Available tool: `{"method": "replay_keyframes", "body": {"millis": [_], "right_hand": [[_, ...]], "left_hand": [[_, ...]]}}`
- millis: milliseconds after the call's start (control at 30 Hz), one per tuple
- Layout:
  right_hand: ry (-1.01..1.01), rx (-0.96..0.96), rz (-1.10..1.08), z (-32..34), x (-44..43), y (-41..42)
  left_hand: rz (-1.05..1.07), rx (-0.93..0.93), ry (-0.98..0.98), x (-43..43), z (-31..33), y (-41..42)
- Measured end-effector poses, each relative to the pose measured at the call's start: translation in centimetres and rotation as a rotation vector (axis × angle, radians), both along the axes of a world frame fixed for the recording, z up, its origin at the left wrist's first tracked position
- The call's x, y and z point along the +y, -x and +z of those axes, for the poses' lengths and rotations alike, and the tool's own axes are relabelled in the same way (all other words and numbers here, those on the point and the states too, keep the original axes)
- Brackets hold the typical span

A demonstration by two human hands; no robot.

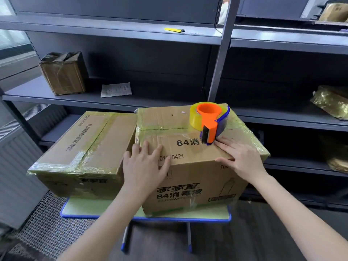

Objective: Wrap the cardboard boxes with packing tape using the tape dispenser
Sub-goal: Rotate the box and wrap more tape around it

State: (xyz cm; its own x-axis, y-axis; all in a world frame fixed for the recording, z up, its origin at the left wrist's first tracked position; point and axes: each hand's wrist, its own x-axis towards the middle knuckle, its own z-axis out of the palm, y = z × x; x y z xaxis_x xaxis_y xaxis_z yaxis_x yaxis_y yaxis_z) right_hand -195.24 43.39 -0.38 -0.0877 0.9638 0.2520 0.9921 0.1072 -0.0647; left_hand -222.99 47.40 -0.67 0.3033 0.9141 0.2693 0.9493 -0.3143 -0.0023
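Note:
A tall cardboard box [188, 185] printed "84" stands on a small table [84, 208], with yellowish tape along its top seam and right side. An orange and blue tape dispenser [210, 120] with a clear yellow roll rests on the box's top near the right. My left hand [145, 164] lies flat with spread fingers over the box's front top edge. My right hand [239, 157] presses flat on the top just in front of the dispenser, thumb over the front edge. A lower taped cardboard box [81, 149] lies against the tall one's left side.
Grey metal shelving [113, 25] runs behind the table. A small taped box [63, 74] and a paper slip [115, 89] sit on one shelf, a yellow knife [174, 30] on the shelf above. Wrapped parcels [331, 104] lie at right. A mesh grid [47, 228] covers the floor at left.

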Motion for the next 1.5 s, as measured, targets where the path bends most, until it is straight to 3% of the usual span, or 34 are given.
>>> {"method": "replay_keyframes", "body": {"millis": [67, 167, 300, 400, 667, 900, 1033, 1167, 1500], "right_hand": [[-0.028, 0.012, -0.022, -0.1, -0.1, 1.1], [-0.14, 0.145, -0.237, -0.9, -0.9, 5.3], [-0.141, 0.696, -0.522, -1.8, -1.7, 11.1], [-0.145, 0.895, -0.537, -1.6, -0.9, 12.8], [-0.131, 0.851, -0.5, -1.9, 0.7, 10.6], [0.025, 0.791, -0.343, -0.3, 2.4, 3.6], [0.069, 0.643, -0.441, 0.6, 2.6, 3.0], [0.084, 0.843, -0.493, 0.8, 1.5, 7.6], [0.179, 0.64, -0.299, 0.5, 3.6, 5.1]], "left_hand": [[-0.073, -0.093, -0.041, 0.8, 0.6, 1.0], [-0.155, -0.229, 0.037, 4.0, 1.7, 2.9], [-0.269, -0.197, 0.174, 8.4, 1.5, 5.7], [-0.398, -0.144, 0.294, 9.1, 0.0, 6.4], [-0.403, -0.113, 0.063, 6.0, -1.0, 5.9], [-0.496, -0.111, -0.157, 2.2, -1.7, 3.7], [-0.62, -0.109, -0.098, 5.2, -0.1, 4.0], [-0.591, -0.09, 0.08, 7.5, 0.4, 4.0], [-0.328, -0.121, -0.151, 3.5, -2.1, 1.6]]}}
